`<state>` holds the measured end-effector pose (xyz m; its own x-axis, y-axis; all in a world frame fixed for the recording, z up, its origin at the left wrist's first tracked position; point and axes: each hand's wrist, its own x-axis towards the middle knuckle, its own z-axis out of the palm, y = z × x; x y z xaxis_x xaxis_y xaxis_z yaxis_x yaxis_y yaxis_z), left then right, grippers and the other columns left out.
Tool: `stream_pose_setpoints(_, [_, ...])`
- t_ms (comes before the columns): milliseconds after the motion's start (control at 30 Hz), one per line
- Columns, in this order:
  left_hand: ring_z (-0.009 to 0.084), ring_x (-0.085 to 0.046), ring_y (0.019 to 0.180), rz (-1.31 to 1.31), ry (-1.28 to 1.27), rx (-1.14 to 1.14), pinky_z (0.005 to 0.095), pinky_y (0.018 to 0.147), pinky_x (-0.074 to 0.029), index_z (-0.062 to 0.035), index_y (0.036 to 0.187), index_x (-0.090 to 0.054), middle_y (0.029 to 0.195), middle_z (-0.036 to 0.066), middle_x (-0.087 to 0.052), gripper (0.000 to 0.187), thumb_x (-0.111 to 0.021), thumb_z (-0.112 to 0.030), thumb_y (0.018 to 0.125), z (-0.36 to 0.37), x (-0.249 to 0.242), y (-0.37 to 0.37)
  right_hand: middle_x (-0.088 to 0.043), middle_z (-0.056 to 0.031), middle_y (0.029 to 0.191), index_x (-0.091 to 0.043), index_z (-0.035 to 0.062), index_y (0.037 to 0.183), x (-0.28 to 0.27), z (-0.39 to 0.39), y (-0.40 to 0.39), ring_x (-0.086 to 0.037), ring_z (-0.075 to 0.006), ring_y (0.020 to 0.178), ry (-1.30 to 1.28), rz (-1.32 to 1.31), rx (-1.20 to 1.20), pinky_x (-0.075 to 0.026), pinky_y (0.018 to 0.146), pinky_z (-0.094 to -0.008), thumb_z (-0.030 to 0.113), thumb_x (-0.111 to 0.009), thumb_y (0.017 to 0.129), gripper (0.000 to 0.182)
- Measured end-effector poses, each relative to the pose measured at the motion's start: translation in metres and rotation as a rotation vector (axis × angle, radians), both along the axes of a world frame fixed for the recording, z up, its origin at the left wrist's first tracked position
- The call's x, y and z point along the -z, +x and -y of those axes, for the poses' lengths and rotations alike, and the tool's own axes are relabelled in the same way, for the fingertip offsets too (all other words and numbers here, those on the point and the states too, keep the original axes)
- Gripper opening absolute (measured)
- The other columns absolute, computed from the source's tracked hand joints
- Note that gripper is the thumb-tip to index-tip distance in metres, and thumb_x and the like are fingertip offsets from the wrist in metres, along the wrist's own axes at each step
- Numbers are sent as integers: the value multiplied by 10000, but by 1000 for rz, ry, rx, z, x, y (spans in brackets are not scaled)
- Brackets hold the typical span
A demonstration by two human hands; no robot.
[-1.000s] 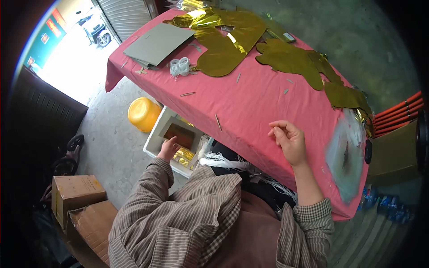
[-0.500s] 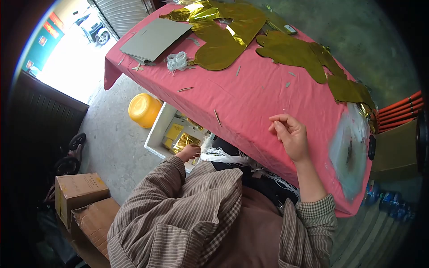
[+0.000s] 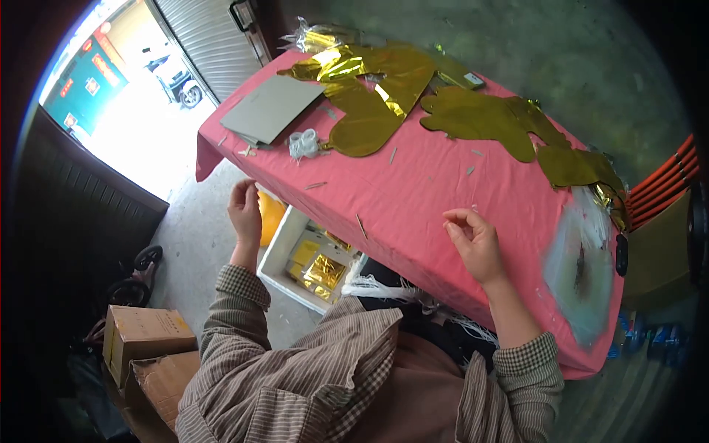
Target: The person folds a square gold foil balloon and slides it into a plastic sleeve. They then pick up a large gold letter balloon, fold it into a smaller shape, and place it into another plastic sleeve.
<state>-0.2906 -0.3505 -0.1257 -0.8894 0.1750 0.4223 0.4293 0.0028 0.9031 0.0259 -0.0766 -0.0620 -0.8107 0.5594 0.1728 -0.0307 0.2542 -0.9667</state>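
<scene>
My left hand [image 3: 245, 214] is raised left of the table's near edge, its fingers pinched together; whatever they hold, if anything, is too small to name. Over the pink tablecloth [image 3: 413, 199], my right hand [image 3: 473, 244] has thumb and forefinger curled together, with nothing I can make out between them. Below and between the hands is a white foam box [image 3: 277, 269] with gold foil packets [image 3: 325, 272] inside. White strings [image 3: 380, 288] lie across my lap beside it. A thin brown stick [image 3: 361, 226] rests on the cloth near the edge.
Grey boards [image 3: 272, 109], a white string coil [image 3: 303, 144] and flat gold foil balloons [image 3: 369, 122] lie on the table. Clear plastic bags [image 3: 580, 269] are at its right end. A yellow bucket [image 3: 271, 218] stands behind my left hand; cardboard boxes [image 3: 148, 336] are at lower left.
My left hand has risen from beside the foam box and strings to above the floor at the left. My right hand keeps nearly the same pose. The view has shifted slightly.
</scene>
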Motion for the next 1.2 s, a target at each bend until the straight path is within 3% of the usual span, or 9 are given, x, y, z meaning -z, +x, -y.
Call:
stream_pose_setpoints(133, [171,-575,834,-488,-432,81,273,752,-455,-16,994,-620,887,68,-610,172,-584,-81,838,-52,-96,11,-586,19,842,-611,5,983,0,-1,-2,-524,-29,753,98,42,-8,-433,671,-177,11,-569,867,123])
stream_pose_setpoints(333, [314,-568,949,-898,-825,203,388,815,-469,-60,992,-645,997,123,-611,221,-626,-174,804,-141,-101,-46,-573,25,836,-617,10,951,1,0,-1,-502,-25,717,71,32,-1,-415,638,-175,3,-576,858,102])
stream_pose_setpoints(433, [281,-590,911,-486,-958,592,363,799,-473,-49,990,-652,996,120,-611,320,-702,-261,756,-173,-111,-37,-562,26,824,-619,9,934,-6,2,0,-486,-24,695,99,46,13,-405,618,-180,1,-577,854,90])
stream_pose_setpoints(533, [264,-596,893,-554,-989,874,360,780,-475,-26,981,-650,1015,119,-610,360,-724,-282,739,-187,-106,-11,-552,25,809,-620,5,920,-6,2,-1,-468,-25,673,117,50,18,-393,597,-185,-1,-580,849,82])
stream_pose_setpoints(700, [283,-601,842,-726,-982,811,361,750,-483,-19,926,-661,898,132,-637,236,-662,-174,748,-193,-95,-2,-564,-9,798,-618,12,904,-16,8,-4,-498,-51,650,244,131,32,-409,582,-200,7,-600,823,83])
stream_pose_setpoints(800, [314,-606,749,-699,-1077,704,369,701,-497,-34,857,-666,778,135,-639,155,-625,-131,744,-194,-94,2,-586,-58,823,-612,38,918,-32,16,-15,-572,-148,653,456,205,-19,-466,599,-270,80,-611,808,118])
stream_pose_setpoints(900, [264,-589,605,-551,-859,671,352,608,-485,-30,784,-640,661,113,-608,124,-666,-143,743,-191,-98,-5,-594,-83,874,-603,70,949,-44,12,-36,-611,-247,753,688,299,-80,-502,663,-360,165,-609,795,181])
stream_pose_setpoints(967, [143,-516,533,-295,-847,632,293,517,-424,-24,713,-607,590,50,-566,187,-722,-168,743,-189,-109,-7,-590,-86,925,-592,79,980,-44,0,-58,-597,-286,877,815,363,-127,-498,734,-401,215,-606,790,234])
stream_pose_setpoints(1200, [22,-428,554,227,-649,737,197,490,-333,-65,752,-621,640,-63,-521,163,-676,-190,842,-193,-100,-40,-542,-85,1101,-558,59,1086,-14,-40,-137,-536,-269,1031,919,310,29,-472,840,-391,205,-612,788,336])
